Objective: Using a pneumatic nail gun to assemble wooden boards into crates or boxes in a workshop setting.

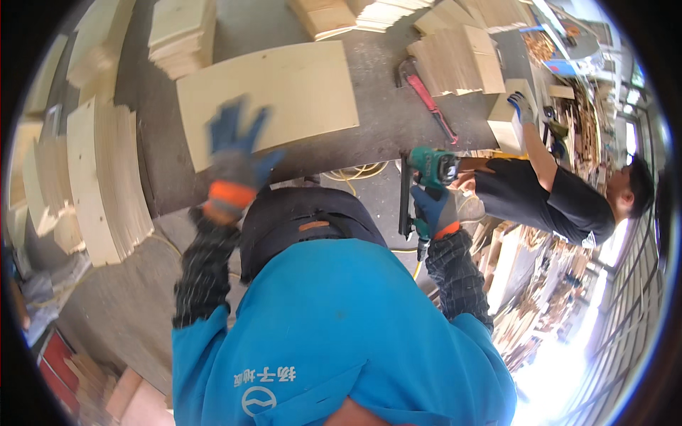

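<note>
My left hand [236, 145], in a blue and grey glove with an orange cuff, is over the near left part of a pale wooden board [298, 92]. Its fingers are spread and a little blurred; I cannot tell whether they touch the wood. My right hand [437, 207] wears a matching glove and grips the handle of a green and black air nail gun [429, 167]. The nail gun is held off the table's near edge, right of my body. A hammer [430, 101] with a red handle lies on the table beyond it.
Stacks of thin boards stand on the dark table [245, 25] at the left [106, 181], the back [181, 35] and the right [455, 62]. A co-worker [543, 195] in dark clothes reaches toward a stack at the right. A yellow hose [355, 172] coils below the table edge.
</note>
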